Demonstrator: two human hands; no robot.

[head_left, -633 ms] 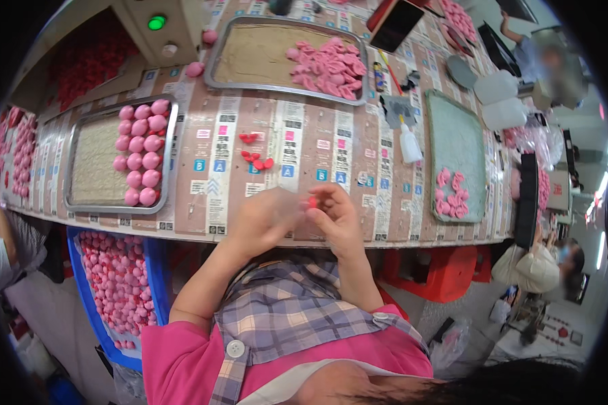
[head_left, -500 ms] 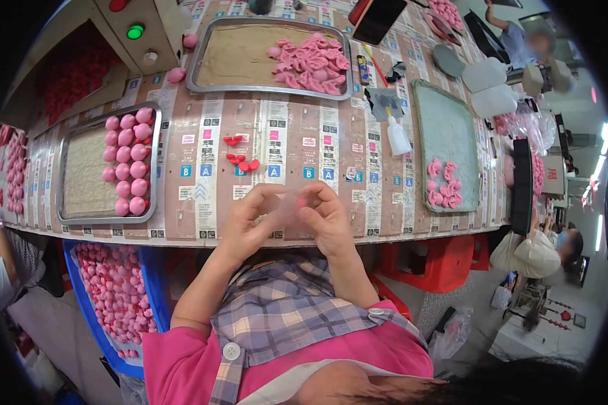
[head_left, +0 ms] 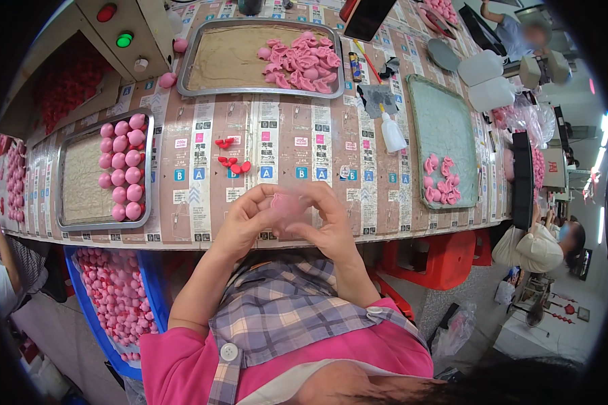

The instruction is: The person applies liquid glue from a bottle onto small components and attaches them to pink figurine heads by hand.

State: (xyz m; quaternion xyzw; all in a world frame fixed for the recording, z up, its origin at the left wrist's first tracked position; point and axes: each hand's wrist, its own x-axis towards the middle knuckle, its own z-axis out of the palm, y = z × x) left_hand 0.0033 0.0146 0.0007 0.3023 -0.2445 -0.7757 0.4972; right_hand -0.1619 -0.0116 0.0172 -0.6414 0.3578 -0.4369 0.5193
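A blurred pink piece with a ruffled edge [head_left: 286, 206], like the pink petal-shaped pieces on the trays, is between my hands above the table's near edge. My left hand [head_left: 245, 214] pinches it between thumb and fingers. Close beside it is my right hand [head_left: 330, 219], its thumb spread from its fingers; the fingertips are smeared by motion near the piece. Beyond my hands lie several small red pieces [head_left: 234, 165]. The far metal tray [head_left: 216, 61] carries a heap of ruffled pink pieces [head_left: 302, 62] with a few pink balls among them.
At left, a metal tray [head_left: 81, 179] bears rows of pink balls [head_left: 119, 158]. A green tray [head_left: 446, 115] at right holds several ruffled pieces. Nearby are a white squeeze bottle [head_left: 392, 133] and a machine [head_left: 138, 37]. Below stand a blue crate [head_left: 157, 290] and a red stool [head_left: 446, 263].
My right thumb has moved apart from its fingers, and the pink piece has shifted toward my left hand. The view has shifted slightly.
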